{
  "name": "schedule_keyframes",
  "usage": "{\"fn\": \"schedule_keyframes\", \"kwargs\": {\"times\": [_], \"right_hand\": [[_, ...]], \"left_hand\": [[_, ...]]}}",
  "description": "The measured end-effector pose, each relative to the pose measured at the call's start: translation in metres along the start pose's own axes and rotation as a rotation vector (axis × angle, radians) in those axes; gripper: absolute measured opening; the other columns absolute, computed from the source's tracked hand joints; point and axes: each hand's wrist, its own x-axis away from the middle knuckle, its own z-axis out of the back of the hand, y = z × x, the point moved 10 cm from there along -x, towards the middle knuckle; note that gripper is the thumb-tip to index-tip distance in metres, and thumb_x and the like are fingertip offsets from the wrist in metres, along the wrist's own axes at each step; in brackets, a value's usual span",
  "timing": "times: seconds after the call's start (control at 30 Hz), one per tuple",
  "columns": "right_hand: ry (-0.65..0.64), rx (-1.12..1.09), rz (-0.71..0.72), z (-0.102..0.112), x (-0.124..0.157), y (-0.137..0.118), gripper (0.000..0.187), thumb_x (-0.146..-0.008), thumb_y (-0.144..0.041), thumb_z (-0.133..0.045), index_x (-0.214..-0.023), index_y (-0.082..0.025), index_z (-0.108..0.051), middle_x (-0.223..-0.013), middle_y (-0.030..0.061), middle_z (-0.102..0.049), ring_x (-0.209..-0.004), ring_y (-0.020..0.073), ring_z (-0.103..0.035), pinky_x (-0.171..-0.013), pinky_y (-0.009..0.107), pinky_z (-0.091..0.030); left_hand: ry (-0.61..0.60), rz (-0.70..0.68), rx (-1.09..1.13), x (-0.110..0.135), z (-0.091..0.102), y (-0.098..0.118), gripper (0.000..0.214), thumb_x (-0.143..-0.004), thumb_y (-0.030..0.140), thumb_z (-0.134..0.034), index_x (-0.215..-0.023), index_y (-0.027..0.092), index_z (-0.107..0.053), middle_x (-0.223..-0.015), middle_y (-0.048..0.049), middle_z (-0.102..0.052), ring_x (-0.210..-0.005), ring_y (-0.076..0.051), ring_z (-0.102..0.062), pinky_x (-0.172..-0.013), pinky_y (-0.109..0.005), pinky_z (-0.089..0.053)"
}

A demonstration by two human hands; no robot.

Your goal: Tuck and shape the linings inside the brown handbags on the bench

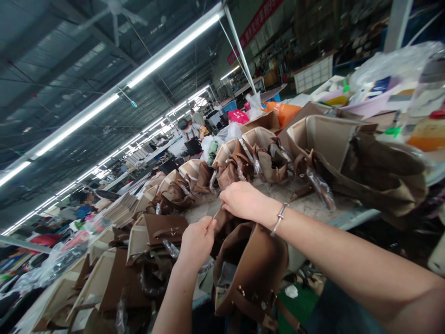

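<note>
A large workshop stretched away under a dark metal roof, with rows of lit tube lamps (177, 48), a ceiling fan (115, 6) at the upper left and a red banner (255, 30) hanging on the far side. Two people showed in the background, one beyond the plastic bags (232, 132) and one far off at the left (86, 198). A pale worktop (205, 204) slanted across the view, crowded with brown handbags (200, 174) lined in cream, several of them gaping. A larger open bag (323, 139) stood at the right, and a wrapped strap (319, 185) hung beside it in clear film. Behind these lay an orange bag (283, 113) and a pink bag (238, 117); at the right edge stood a clear container with amber liquid (429, 132).

The nearest brown bag (252, 269) was in front of the person, tilted, its mouth open toward the left and its buckled straps low on the front. The left hand (197, 240) was curled, thumb and forefinger pinching a thin brown edge (218, 213) just above and behind that bag's mouth. The right hand (245, 202), a silver bangle (280, 218) at its wrist, was closed at the other end of the same edge, fingers bent down over it. Whether the edge belonged to the nearest bag could not be told.
</note>
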Motion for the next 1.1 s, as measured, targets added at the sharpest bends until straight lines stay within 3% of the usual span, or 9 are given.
{"fn": "schedule_keyframes", "kwargs": {"times": [0.17, 0.27, 0.47, 0.77, 1.1], "right_hand": [[-0.05, 0.01, -0.019, -0.002, -0.001, 0.0, 0.014, -0.082, -0.023, -0.053, -0.081, -0.016, -0.065, -0.08, 0.0098, -0.067, -0.079, 0.0236, -0.064, -0.066, 0.028, -0.047], [-0.084, 0.014, -0.007, 0.003, 0.005, -0.003, 0.012, -0.08, -0.022, -0.055, -0.089, -0.016, -0.059, -0.084, 0.0091, -0.066, -0.081, 0.0235, -0.063, -0.067, 0.029, -0.046], [-0.027, 0.06, 0.016, 0.03, 0.02, -0.007, 0.029, -0.077, -0.01, -0.048, -0.105, -0.014, -0.049, -0.083, 0.0083, -0.064, -0.078, 0.0222, -0.061, -0.062, 0.027, -0.043], [-0.024, 0.101, -0.156, 0.023, 0.016, 0.028, 0.018, -0.081, -0.02, -0.052, -0.097, -0.018, -0.058, -0.083, 0.0076, -0.066, -0.081, 0.0235, -0.062, -0.066, 0.028, -0.044], [-0.085, 0.111, -0.128, 0.018, 0.007, 0.025, 0.017, -0.082, -0.021, -0.053, -0.085, -0.016, -0.069, -0.082, 0.0097, -0.068, -0.08, 0.0257, -0.064, -0.065, 0.03, -0.047]], "left_hand": [[-0.023, -0.046, -0.102, -0.013, 0.004, 0.009, 0.032, -0.087, 0.044, -0.039, -0.083, 0.021, -0.061, -0.073, -0.0056, -0.065, -0.068, -0.019, -0.058, -0.057, -0.026, -0.027], [-0.026, -0.022, -0.065, -0.024, -0.002, 0.007, 0.031, -0.087, 0.039, -0.04, -0.073, 0.019, -0.06, -0.065, -0.0036, -0.062, -0.062, -0.016, -0.054, -0.054, -0.026, -0.026], [0.03, 0.022, 0.066, -0.031, -0.007, 0.004, 0.029, -0.084, 0.031, -0.044, -0.059, 0.018, -0.049, -0.053, 0.001, -0.048, -0.054, -0.012, -0.042, -0.053, -0.025, -0.023], [0.031, 0.036, 0.088, -0.026, -0.007, 0.01, 0.032, -0.084, 0.034, -0.043, -0.057, 0.018, -0.044, -0.051, 0.0024, -0.043, -0.052, -0.011, -0.04, -0.053, -0.026, -0.018], [0.023, 0.038, 0.059, -0.024, -0.01, 0.013, 0.031, -0.086, 0.036, -0.04, -0.062, 0.019, -0.05, -0.056, -0.0002, -0.052, -0.055, -0.013, -0.046, -0.054, -0.026, -0.02]]}}
